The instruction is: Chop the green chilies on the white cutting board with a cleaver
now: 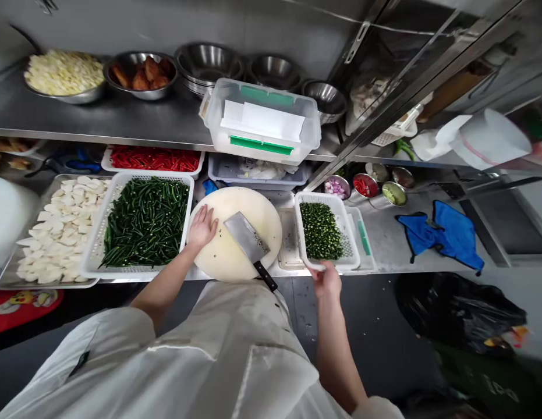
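Right of the round cutting board (227,253), a white basket (351,254), its long axis pointed away and slightly leftward, is gripped at its near rim by the right hand (328,282). The left hand (202,227), well apart, is laid open on the board. The board's middle is obstructed by a cleaver (250,240), its handle overhanging near-right.

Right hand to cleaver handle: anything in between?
Nothing visible. The handle juts past the near edge of the board, with open space between it and the right hand. That hand is occupied, though: it holds the near rim of the small basket.
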Demonstrator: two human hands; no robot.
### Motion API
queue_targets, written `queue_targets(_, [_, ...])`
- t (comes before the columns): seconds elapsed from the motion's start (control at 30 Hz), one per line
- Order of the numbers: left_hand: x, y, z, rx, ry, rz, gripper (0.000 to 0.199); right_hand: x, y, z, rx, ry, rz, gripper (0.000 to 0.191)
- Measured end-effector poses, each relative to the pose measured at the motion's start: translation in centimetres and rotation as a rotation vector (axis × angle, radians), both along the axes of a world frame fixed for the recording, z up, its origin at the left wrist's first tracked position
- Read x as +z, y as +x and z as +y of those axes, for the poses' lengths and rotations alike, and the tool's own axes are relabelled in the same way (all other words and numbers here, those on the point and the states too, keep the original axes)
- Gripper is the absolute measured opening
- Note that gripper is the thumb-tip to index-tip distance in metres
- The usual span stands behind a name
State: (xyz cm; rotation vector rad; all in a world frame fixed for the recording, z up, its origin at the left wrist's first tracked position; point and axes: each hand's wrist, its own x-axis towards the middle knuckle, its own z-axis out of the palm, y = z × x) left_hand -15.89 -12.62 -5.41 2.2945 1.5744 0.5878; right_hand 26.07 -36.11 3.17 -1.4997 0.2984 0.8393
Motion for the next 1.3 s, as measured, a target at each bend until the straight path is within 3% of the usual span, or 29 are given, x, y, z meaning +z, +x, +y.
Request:
queue_targets(0.63, [0.8, -0.3, 0.3, -0.006, 0.044, 0.054, 0.062, 2.2, -2.2, -0.1, 0.086, 0.024, -0.025, 0.019])
queue_targets(0.7, [0.6, -0.4, 0.4, -0.004, 0.043, 0.053, 0.064, 2.1, -2.3, 0.0, 0.083, -0.019, -0.048, 0.017])
queue_targets(0.9, [0.4, -0.5, 0.5, -0.015, 0.053, 0.063, 0.065, 1.0, -2.7, -0.8, 0.094, 0.05, 0.015, 0.025])
queue_targets(1.07, [0.5, -0.6, 0.6, -0.018, 0.072, 0.061, 0.063, 1.1, -3.4, 0.0, 0.097, 0.085, 0.049, 0.019])
queue_targets(1.17, [0.5, -0.7, 0.7, -0.026, 0.06, 0.039, 0.063, 2.2, -1.7, -0.1, 0.133, 0.139, 0.065, 0.024])
queue_targets(1.3, [0.6, -0.5, 0.5, -0.003, 0.041, 0.012, 0.064, 5.3, 4.3, -4.4, 0.155, 0.097, -0.018, 0.031])
